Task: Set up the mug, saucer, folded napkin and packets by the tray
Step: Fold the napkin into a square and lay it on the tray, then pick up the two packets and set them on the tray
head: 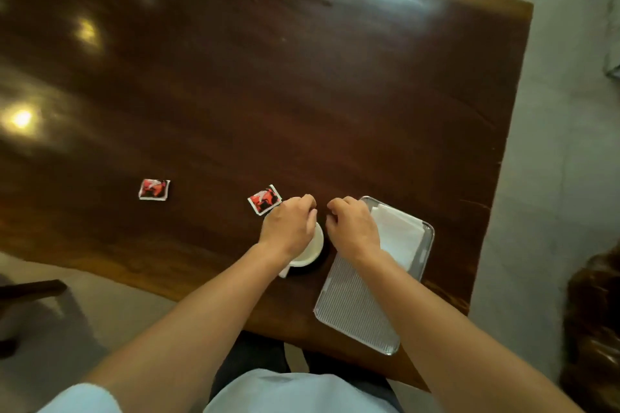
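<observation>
A white mug [313, 246] stands on a dark saucer [322, 261] near the table's front edge, just left of the tray. My left hand [290, 226] lies over the mug, its fingers curled down at the far rim. My right hand [352, 226] hovers beside the mug over the tray's left edge, fingers curled, with nothing visible in them. A white folded napkin [399, 235] lies in the far end of the ribbed metal tray [355, 308]. One red packet [264, 199] lies just beyond my left hand, and another red packet [154, 189] lies farther left. A white corner [284, 271] pokes out beneath the saucer.
The dark wooden table [302, 94] stretches far and left, with glare spots on its left side. Its right edge runs close to the tray, with grey floor beyond. A dark chair part [30, 292] sits at lower left and a brown seat [593, 329] at right.
</observation>
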Motion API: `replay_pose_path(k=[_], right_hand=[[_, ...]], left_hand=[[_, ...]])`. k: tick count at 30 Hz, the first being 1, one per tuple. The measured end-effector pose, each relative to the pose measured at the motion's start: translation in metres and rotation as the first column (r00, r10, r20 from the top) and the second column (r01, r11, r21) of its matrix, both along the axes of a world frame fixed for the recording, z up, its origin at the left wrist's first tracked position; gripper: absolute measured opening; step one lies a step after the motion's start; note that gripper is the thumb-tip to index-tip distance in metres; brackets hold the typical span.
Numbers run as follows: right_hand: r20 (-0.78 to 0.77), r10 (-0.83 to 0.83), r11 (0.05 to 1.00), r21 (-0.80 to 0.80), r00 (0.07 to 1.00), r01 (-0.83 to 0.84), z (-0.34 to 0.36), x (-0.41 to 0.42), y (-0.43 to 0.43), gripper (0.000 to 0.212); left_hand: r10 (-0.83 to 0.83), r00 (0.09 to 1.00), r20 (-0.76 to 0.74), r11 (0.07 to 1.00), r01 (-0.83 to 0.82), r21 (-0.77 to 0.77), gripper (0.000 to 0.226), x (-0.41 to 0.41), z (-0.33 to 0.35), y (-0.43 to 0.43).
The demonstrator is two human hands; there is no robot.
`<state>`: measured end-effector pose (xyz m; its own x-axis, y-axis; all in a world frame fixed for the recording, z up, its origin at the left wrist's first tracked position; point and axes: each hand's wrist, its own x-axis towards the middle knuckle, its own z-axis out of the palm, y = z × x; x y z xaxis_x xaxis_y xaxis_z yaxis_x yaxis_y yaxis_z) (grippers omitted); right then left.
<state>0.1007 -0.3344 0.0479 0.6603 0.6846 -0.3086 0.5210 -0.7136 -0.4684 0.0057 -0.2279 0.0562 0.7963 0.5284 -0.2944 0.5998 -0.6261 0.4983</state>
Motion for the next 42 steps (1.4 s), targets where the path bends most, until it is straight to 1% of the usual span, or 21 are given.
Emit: replay_pose_path(k=[2, 5, 8, 10, 12, 14, 16, 19, 22, 24, 27, 30, 31, 33, 34, 37, 38, 39, 40, 41, 42], right_hand=[[0.002, 0.053, 0.999, 0.011, 0.999, -0.053, 0.006, -0.013, 0.036, 0.022], [0.010, 0.101, 0.995, 0.007, 0.995, -0.101, 0.007, -0.029, 0.082, 0.021], [-0.013, 0.159, 0.983, -0.093, 0.987, -0.159, -0.002, -0.039, 0.119, 0.020], [-0.050, 0.155, 0.972, -0.169, 0.987, -0.161, -0.013, -0.043, 0.138, 0.025], [-0.066, 0.128, 0.967, -0.213, 0.990, -0.139, -0.026, -0.046, 0.150, 0.031], [-0.065, 0.112, 0.961, -0.245, 0.992, -0.125, -0.038, -0.049, 0.158, 0.040], [-0.075, 0.109, 0.948, -0.291, 0.991, -0.126, -0.049, -0.052, 0.165, 0.051], [-0.080, 0.085, 0.937, -0.332, 0.993, -0.107, -0.058, -0.057, 0.174, 0.058], [-0.096, 0.045, 0.939, -0.336, 0.994, -0.075, -0.060, -0.061, 0.179, 0.056], [-0.101, 0.027, 0.929, -0.366, 0.995, -0.062, -0.060, -0.062, 0.182, 0.055], [-0.021, 0.070, 0.894, -0.442, 0.997, -0.072, -0.057, -0.062, 0.182, 0.046], [0.030, 0.096, 0.881, -0.467, 0.995, -0.071, -0.057, -0.063, 0.181, 0.039], [0.036, 0.094, 0.887, -0.457, 0.995, -0.067, -0.059, -0.064, 0.181, 0.038], [0.045, 0.100, 0.901, -0.428, 0.994, -0.072, -0.063, -0.067, 0.179, 0.035], [0.043, 0.108, 0.905, -0.418, 0.993, -0.081, -0.065, -0.068, 0.177, 0.035], [0.030, 0.128, 0.931, -0.349, 0.991, -0.110, -0.063, -0.068, 0.171, 0.028], [0.052, 0.130, 0.953, -0.284, 0.990, -0.110, -0.059, -0.067, 0.170, 0.022], [0.072, 0.100, 0.979, -0.184, 0.992, -0.085, -0.052, -0.064, 0.169, 0.017], [0.058, 0.021, 0.998, -0.062, 0.998, -0.017, -0.042, -0.061, 0.169, 0.012], [-0.024, -0.094, 0.994, 0.056, 0.995, 0.095, -0.029, -0.058, 0.169, 0.008], [-0.170, -0.215, 0.959, 0.148, 0.962, 0.240, -0.015, -0.055, 0.169, 0.006]], left_hand=[[0.061, 0.998, 0.005, 0.998, -0.061, 0.031, 0.017, -0.023, 0.006, 0.030], [0.145, 0.989, -0.028, 0.988, -0.143, 0.061, 0.013, -0.056, 0.008, 0.076], [0.233, 0.971, -0.051, 0.971, -0.229, 0.068, 0.016, -0.089, 0.002, 0.122], [0.263, 0.962, -0.079, 0.964, -0.258, 0.070, 0.018, -0.109, -0.008, 0.151], [0.277, 0.954, -0.112, 0.960, -0.268, 0.086, 0.019, -0.126, -0.021, 0.177], [0.296, 0.946, -0.136, 0.952, -0.281, 0.118, 0.023, -0.138, -0.035, 0.202], [0.337, 0.926, -0.172, 0.936, -0.309, 0.169, 0.032, -0.147, -0.047, 0.223], [0.375, 0.881, -0.290, 0.924, -0.329, 0.195, 0.049, -0.158, -0.062, 0.246], [0.374, 0.866, -0.333, 0.927, -0.347, 0.141, 0.055, -0.166, -0.074, 0.258], [0.374, 0.866, -0.332, 0.927, -0.357, 0.113, 0.048, -0.167, -0.078, 0.263], [0.354, 0.843, -0.405, 0.923, -0.384, 0.008, 0.028, -0.164, -0.075, 0.268], [0.348, 0.818, -0.458, 0.884, -0.449, -0.129, 0.026, -0.161, -0.071, 0.263], [0.362, 0.818, -0.448, 0.850, -0.487, -0.203, 0.022, -0.160, -0.070, 0.258], [0.427, 0.804, -0.413, 0.723, -0.578, -0.377, 0.012, -0.157, -0.069, 0.244], [0.467, 0.786, -0.405, 0.649, -0.616, -0.447, 0.012, -0.156, -0.069, 0.237], [0.570, 0.729, -0.379, 0.451, -0.663, -0.598, 0.023, -0.155, -0.066, 0.208], [0.599, 0.710, -0.371, 0.393, -0.664, -0.636, 0.026, -0.155, -0.063, 0.198], [0.628, 0.687, -0.365, 0.332, -0.661, -0.673, 0.027, -0.154, -0.059, 0.187], [0.660, 0.660, -0.359, 0.266, -0.652, -0.710, 0.028, -0.153, -0.055, 0.178], [0.691, 0.631, -0.352, 0.196, -0.633, -0.749, 0.028, -0.151, -0.049, 0.169], [0.717, 0.606, -0.346, 0.132, -0.605, -0.785, 0.028, -0.150, -0.042, 0.160]])
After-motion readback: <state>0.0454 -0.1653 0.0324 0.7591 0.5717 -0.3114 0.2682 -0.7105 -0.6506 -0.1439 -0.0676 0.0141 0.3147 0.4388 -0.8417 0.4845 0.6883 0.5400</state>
